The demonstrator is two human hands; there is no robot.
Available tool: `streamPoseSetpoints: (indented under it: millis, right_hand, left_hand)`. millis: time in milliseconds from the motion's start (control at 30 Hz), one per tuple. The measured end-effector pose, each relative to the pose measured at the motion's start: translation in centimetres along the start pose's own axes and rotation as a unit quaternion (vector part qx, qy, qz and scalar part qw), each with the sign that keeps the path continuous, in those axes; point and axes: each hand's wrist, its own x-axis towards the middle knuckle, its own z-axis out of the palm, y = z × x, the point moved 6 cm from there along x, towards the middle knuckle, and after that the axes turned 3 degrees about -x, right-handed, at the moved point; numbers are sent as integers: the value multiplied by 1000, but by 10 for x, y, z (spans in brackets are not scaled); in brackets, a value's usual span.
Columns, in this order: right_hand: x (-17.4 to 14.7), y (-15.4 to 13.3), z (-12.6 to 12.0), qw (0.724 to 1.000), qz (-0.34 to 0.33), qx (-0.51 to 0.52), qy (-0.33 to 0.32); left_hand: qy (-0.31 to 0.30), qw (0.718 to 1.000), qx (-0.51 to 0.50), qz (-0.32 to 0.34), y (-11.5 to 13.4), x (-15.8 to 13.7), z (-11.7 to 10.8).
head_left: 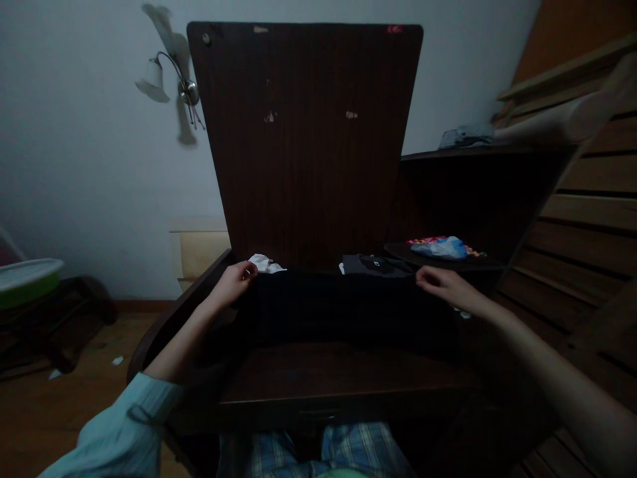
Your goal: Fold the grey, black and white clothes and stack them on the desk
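A black piece of cloth, seemingly a dark garment (338, 309), stretches sideways over the dark wooden desk (343, 375). At its far left corner my left hand (237, 280) pinches the edge, fingers closed. My right hand (445, 285) grips the far right corner the same way. The cloth's folds are hard to make out in the dim light. Crumpled white paper or tissue (266, 263) lies just behind the cloth near my left hand. A folded dark grey item (373, 265) with a small pale mark sits behind it, closer to my right hand.
A tall dark wooden panel (308, 146) stands behind the desk. To the right, a shelf holds a blue and white plastic bag (440, 248). Slatted wood (587, 226) leans farther right. On the left are a green basin (30, 282) on a low stool and a wall lamp (154, 79).
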Motion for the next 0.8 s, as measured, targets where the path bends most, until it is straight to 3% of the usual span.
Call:
streamPoseSetpoints:
  millis: [100, 233, 333, 400, 500, 567, 633, 733, 800]
  right_hand:
    - [7, -3, -25, 998, 2, 44, 51]
    - [16, -14, -41, 987, -15, 81, 136]
    - [22, -17, -37, 966, 14, 129, 223]
    - [26, -17, -18, 969, 34, 145, 198]
    - [27, -14, 29, 992, 46, 110, 32]
    - [17, -7, 60, 994, 54, 52, -77]
    - [1, 4, 85, 986, 69, -9, -155]
    - [-23, 20, 114, 971, 98, -55, -212]
    - [-33, 27, 125, 972, 111, -48, -200]
  left_hand:
    - [85, 993, -81, -21, -1, 4, -28]
    - [198, 967, -153, -41, -5, 3, -52]
    - [225, 957, -172, -59, -9, 2, -58]
    - [171, 972, -148, -64, -13, 3, -49]
    - [-15, 995, -84, -54, -25, -7, -17]
    - [-142, 987, -47, -54, -37, -26, 9]
    - [-233, 970, -10, -62, -51, -47, 33]
    - [-308, 946, 55, -82, -65, -72, 62]
    - [-324, 938, 88, -88, -68, -79, 75]
